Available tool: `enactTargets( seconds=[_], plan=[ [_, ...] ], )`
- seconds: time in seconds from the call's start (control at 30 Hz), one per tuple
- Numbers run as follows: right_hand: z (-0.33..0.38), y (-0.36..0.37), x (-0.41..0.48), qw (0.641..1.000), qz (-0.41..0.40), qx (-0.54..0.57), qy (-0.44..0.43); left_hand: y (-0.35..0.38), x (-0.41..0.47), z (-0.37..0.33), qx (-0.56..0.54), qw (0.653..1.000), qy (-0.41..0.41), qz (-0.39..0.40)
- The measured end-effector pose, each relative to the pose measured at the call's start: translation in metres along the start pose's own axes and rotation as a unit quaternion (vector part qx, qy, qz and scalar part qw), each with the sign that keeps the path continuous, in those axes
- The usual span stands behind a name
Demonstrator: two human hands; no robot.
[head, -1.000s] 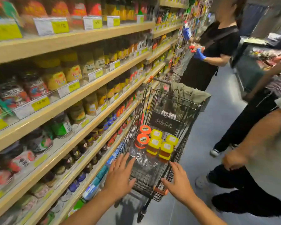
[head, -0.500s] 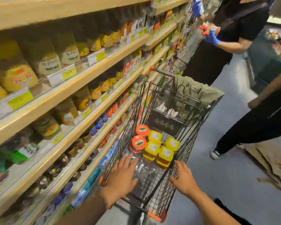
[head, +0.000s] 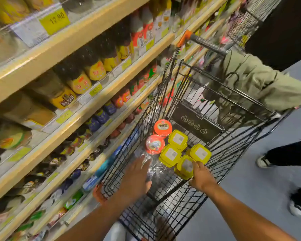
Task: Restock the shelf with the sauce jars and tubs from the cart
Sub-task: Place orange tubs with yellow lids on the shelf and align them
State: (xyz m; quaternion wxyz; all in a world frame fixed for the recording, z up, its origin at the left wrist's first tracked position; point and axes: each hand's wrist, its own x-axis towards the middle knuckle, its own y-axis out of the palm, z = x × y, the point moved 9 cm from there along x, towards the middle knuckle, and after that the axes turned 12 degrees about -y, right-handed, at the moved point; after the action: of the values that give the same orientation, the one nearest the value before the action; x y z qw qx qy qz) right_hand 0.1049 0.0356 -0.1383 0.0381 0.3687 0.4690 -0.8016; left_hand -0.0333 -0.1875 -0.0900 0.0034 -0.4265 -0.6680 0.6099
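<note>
A long pale wooden shelf (head: 59,53), packed with dark sauce bottles (head: 94,70), runs along the left, and the black wire cart (head: 151,117) stands just beside it. In the cart's basket stand four yellow-lidded square tubs (head: 170,154) and two orange-lidded round jars (head: 162,126). The right hand (head: 201,176) grips the nearest tub (head: 185,166). The left hand (head: 135,178) lies flat, fingers straight, over crinkled clear plastic wrap (head: 153,171).

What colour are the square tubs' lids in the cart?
The square tub lids are yellow; head view shows them best.
</note>
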Motion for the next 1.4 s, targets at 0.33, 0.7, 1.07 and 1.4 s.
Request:
enactTargets(
  seconds=[0.33, 0.7, 1.07, 1.4],
  plan=[
    [-0.016, 0.021, 0.074, 0.998, 0.057, -0.015, 0.028, 0.053, 0.04, -0.002, -0.016, 0.993, -0.083, 0.079],
    [-0.034, 0.036, 0.101, 0.997, 0.036, -0.054, 0.051, 0.091, 0.141, -0.057, 0.034, 0.991, -0.098, 0.085],
    [-0.045, 0.047, 0.11, 0.998, 0.025, -0.051, 0.029, 0.117, 0.189, -0.067, 0.055, 0.986, -0.144, 0.068],
    [-0.045, 0.044, 0.108, 0.989, 0.073, -0.129, 0.012, 0.135, 0.183, -0.064, -0.084, 0.987, -0.129, 0.047]
  ],
)
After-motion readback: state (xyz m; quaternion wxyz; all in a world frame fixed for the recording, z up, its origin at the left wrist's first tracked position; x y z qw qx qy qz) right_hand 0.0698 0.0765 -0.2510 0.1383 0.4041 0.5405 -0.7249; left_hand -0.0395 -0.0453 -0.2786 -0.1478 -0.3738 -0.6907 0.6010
